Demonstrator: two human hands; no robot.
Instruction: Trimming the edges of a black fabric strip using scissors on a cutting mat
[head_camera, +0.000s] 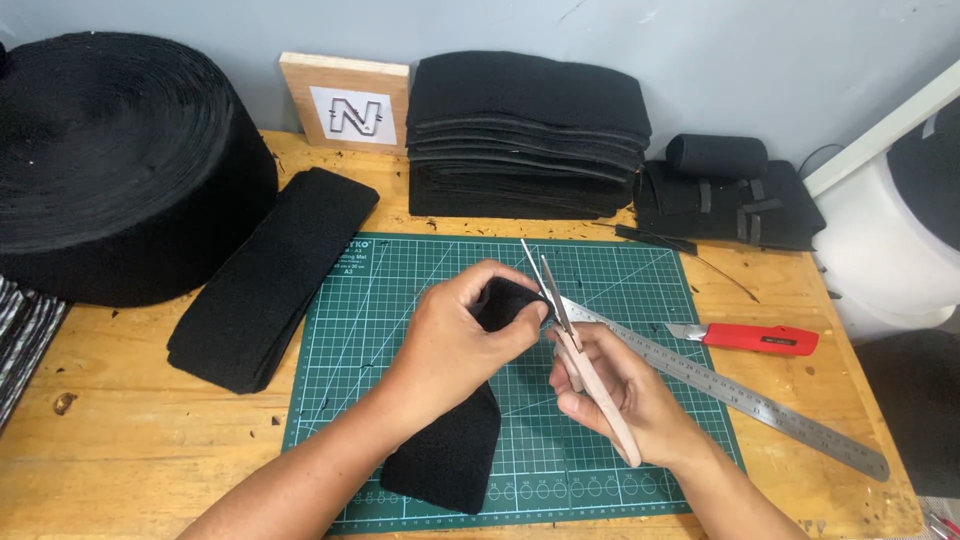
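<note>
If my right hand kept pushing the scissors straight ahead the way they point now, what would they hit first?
The right hand aims the scissors up and away, at the black fabric strip that the left hand pinches. Beyond it, probably the stack of folded black fabric, though depth is unclear.

A square wooden sign bearing a white label leans against the wall behind the table.

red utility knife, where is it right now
In the head view the red utility knife lies on the wooden table at the right, just past the green cutting mat and beside the steel ruler.
</note>
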